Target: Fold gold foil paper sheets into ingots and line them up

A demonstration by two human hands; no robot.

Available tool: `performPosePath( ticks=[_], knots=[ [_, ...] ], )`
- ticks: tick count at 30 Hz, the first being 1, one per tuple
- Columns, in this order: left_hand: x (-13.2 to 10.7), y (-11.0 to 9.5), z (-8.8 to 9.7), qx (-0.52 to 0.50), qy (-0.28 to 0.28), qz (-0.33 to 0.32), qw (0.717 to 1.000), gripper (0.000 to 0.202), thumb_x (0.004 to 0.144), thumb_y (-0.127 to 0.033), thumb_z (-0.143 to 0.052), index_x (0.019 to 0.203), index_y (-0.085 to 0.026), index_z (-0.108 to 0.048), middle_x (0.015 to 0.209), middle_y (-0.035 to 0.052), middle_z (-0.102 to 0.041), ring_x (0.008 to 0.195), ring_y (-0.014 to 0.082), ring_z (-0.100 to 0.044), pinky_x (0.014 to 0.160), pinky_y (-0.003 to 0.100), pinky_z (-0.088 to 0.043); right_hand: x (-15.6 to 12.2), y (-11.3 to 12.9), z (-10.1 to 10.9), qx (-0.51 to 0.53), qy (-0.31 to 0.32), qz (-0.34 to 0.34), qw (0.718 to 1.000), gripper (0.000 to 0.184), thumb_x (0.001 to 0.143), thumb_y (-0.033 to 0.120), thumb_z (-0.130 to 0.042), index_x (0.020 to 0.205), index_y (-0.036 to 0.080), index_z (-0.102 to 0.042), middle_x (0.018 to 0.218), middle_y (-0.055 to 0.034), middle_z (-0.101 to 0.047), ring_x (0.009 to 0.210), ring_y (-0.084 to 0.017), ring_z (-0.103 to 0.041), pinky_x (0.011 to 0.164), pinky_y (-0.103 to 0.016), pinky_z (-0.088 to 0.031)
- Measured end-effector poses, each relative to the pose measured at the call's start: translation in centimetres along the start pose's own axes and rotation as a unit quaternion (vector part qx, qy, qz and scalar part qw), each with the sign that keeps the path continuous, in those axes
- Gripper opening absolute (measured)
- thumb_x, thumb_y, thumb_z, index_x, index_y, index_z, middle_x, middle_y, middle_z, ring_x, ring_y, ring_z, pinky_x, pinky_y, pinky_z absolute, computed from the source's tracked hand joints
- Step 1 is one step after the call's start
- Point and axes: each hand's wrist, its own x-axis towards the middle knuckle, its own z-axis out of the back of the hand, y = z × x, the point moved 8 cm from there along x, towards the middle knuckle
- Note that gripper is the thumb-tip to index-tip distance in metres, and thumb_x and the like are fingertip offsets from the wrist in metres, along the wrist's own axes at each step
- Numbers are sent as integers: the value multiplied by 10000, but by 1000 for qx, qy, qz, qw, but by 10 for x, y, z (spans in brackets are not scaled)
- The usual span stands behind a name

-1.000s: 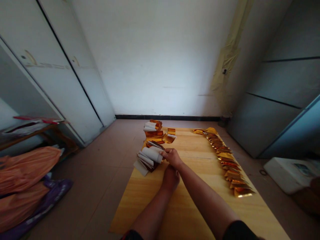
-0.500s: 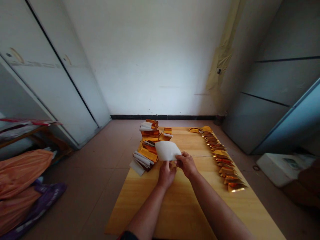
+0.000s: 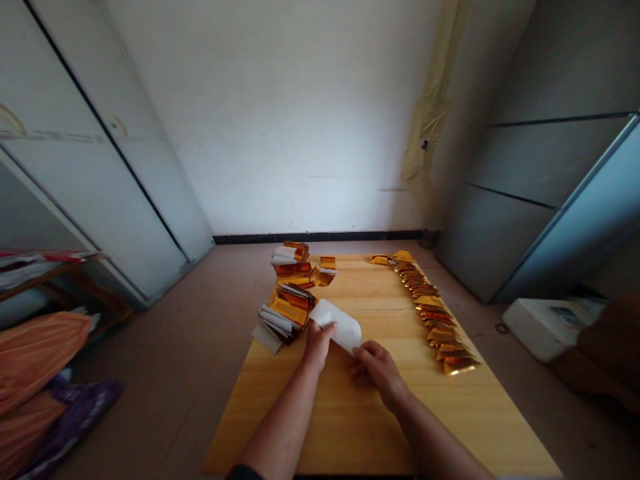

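A sheet of white paper (image 3: 336, 325) is raised slightly above a pale wooden board (image 3: 345, 287), curving between the two hands in the head view. The left hand (image 3: 317, 345) grips its near edge in a narrow pinch, with the thumb on top and the fingers hidden beneath. This seems to give the sheet a firm anchor. The right hand (image 3: 377, 370) lies lower on the board, its fingers (image 3: 361, 355) slightly curled at the sheet's lower corner. They are touching or just beside the paper, but whether they pinch it cannot be told.

Just left of the sheet is a loose stack of gold foil and white paper (image 3: 286, 315), with a second pile (image 3: 291, 265) beyond it. Along the board's right side, gold foil packets (image 3: 429, 308) overlap in a long, tidy row, probably so that each stays separate and easy to count.

Orange bags (image 3: 30, 357) and a purple bag (image 3: 83, 413) lie on the tiled floor (image 3: 175, 373) at left, below a low wooden shelf (image 3: 37, 283). A white box (image 3: 545, 330) sits at right, beside a grey cabinet (image 3: 530, 193)
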Motion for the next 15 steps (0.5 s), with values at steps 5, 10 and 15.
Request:
performPosePath(
  ticks=[5, 10, 15],
  knots=[
    [-5, 5, -16, -171, 78, 87, 978, 470, 528, -241, -715, 980, -140, -638, 912, 58, -707, 849, 213, -647, 762, 303, -490, 5, 26, 20, 38, -75, 54, 995, 584, 676, 565, -635, 1111, 207, -483, 872, -39, -641, 745, -172, -616, 561, -251, -487],
    [-13, 4, -26, -105, 166, 92, 976, 579, 626, -285, -627, 1193, -201, -551, 1066, 62, -680, 922, 207, -643, 790, 314, -504, 23, 48, 13, 17, -41, 101, 994, 649, 677, 515, -613, 1228, 213, -448, 880, -25, -641, 706, -153, -594, 535, -215, -429],
    [-2, 6, -16, 98, 137, 54, 984, 599, 708, -236, -547, 1299, -186, -465, 827, 28, -684, 696, 152, -634, 637, 258, -496, 30, 47, 17, -211, -69, 155, 963, 501, 685, 279, -572, 1173, 177, -519, 689, 10, -628, 606, -151, -569, 547, -226, -398]
  ],
)
